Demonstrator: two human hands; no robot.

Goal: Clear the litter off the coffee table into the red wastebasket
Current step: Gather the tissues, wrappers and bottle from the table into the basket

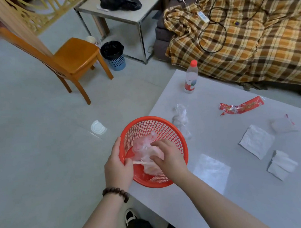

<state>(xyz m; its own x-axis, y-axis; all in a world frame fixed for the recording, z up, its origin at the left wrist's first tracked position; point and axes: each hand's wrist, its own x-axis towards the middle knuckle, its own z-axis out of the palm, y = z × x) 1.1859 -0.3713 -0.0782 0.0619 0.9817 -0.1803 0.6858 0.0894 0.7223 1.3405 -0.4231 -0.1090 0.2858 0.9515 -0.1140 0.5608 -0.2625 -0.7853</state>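
The room was evenly and softly lit, with faint shadows. A bright patch of glare sat on the floor [98, 127] left of centre. Wide-angle bending curved the frame edges, and the whole picture looked slightly soft.

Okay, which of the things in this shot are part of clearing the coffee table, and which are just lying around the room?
Part of the job:
red wastebasket
clear plastic bag in it
crumpled plastic wrap
red snack wrapper
paper napkins
flat clear bag
water bottle, possibly

Just lying about:
wooden chair
blue bin
plaid blanket
black bag
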